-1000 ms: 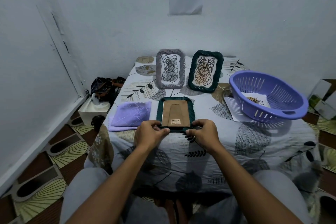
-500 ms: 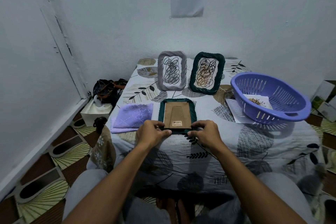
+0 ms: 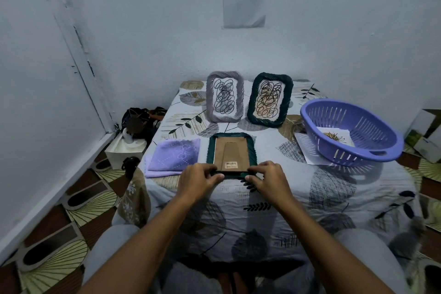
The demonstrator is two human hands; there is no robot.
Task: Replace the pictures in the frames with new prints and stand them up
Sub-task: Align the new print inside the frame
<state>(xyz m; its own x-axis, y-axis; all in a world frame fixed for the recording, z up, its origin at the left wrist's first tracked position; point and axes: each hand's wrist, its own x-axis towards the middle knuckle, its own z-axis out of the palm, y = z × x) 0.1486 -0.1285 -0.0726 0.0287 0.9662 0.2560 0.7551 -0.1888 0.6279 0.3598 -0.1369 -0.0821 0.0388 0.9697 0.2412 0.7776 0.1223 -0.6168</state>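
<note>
A dark green frame (image 3: pixel 231 150) lies face down on the patterned table cover, its brown cardboard back and folded stand showing. My left hand (image 3: pixel 198 179) pinches its near left corner and my right hand (image 3: pixel 268 178) pinches its near right corner. Behind it two frames stand upright: a grey frame (image 3: pixel 224 96) with a black scribble print and a green frame (image 3: pixel 269 99) with a brown and black scribble print. A print with a small drawing (image 3: pixel 336 138) lies inside the purple basket (image 3: pixel 372 150).
A folded lilac cloth (image 3: pixel 174 157) lies left of the flat frame. A white sheet (image 3: pixel 306 150) sticks out under the basket. A tissue box (image 3: pixel 125 150) and a dark bag (image 3: pixel 140 122) sit on the floor at the left, by the wall.
Both hands stay at the frame's near corners. The view has tilted up slightly, so everything sits a little lower in the picture.
</note>
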